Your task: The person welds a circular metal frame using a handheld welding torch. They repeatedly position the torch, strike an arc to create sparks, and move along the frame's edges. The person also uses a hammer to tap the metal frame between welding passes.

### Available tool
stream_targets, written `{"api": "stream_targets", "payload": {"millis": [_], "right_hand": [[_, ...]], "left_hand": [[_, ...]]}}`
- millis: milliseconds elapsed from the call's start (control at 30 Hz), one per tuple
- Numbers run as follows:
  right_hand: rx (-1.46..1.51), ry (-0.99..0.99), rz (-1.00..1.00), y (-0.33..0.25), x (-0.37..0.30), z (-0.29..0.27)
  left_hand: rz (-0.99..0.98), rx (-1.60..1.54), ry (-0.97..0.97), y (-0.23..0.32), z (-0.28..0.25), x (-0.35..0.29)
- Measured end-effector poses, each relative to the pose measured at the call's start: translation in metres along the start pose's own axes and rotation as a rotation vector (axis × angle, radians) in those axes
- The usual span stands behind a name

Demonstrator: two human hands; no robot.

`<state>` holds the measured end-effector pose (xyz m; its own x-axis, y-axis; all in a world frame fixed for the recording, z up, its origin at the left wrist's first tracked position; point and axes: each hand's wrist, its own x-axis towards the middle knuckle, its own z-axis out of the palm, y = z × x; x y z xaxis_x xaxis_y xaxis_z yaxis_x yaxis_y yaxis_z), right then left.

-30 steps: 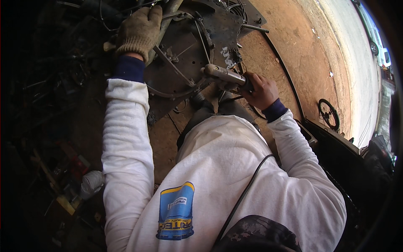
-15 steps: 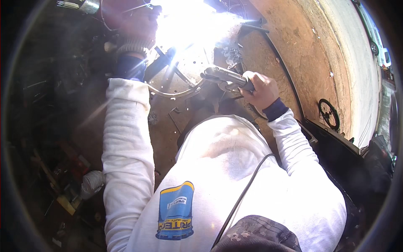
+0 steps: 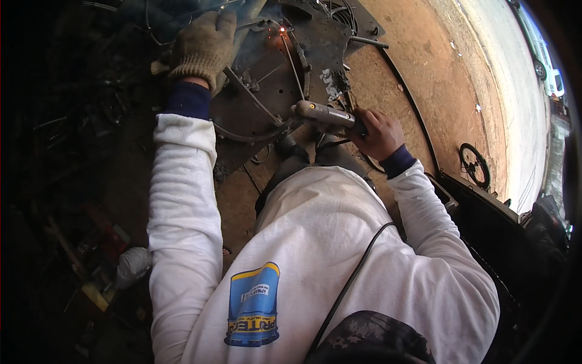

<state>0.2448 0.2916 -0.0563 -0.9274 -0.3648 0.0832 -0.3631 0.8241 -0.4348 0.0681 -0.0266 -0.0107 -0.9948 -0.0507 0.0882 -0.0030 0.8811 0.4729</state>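
My right hand (image 3: 377, 134), bare, is closed round the handle of a welding electrode holder (image 3: 327, 113). A thin welding rod (image 3: 293, 68) sticks up from its jaw, and a small red-orange glow sits at the rod's far end, by the metal workpiece. On the far left, my left hand (image 3: 203, 51) wears a brown knitted glove. Its fingers are bent at the edge of the work, beside a pale flat bar (image 3: 247, 41); what they grip is hidden. Beneath lies a dark steel plate (image 3: 267, 91) with curved and straight metal rods on it. Faint smoke hangs near the glove.
A dark cable (image 3: 412, 100) runs along the brown ground at right. A wheel (image 3: 474, 165) stands farther right, with a parked vehicle (image 3: 542, 60) beyond. Dark metal scrap fills the left side, with a pale wrapped bundle (image 3: 132, 267) lower down. My knees are close below the plate.
The blinding white arc is gone, leaving a small glowing spot and some smoke. The electrode holder has turned slightly in my right hand. My left hand stays in about the same place.
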Motion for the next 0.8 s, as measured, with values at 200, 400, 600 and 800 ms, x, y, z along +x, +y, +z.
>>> {"api": "stream_targets", "payload": {"millis": [200,400,600,800], "right_hand": [[0.0,-0.002,0.008,0.002,0.001,0.001],[-0.02,-0.02,0.02,0.004,0.002,0.0],[-0.022,0.015,0.014,0.004,0.005,0.001],[-0.006,0.073,-0.02,0.009,0.007,0.007]], "left_hand": [[-0.026,-0.005,-0.02,0.008,-0.005,-0.003],[-0.069,-0.021,-0.049,0.005,-0.003,0.0],[0.206,0.139,0.034,-0.029,0.013,0.011],[0.371,0.234,0.113,-0.035,0.023,0.018]]}}
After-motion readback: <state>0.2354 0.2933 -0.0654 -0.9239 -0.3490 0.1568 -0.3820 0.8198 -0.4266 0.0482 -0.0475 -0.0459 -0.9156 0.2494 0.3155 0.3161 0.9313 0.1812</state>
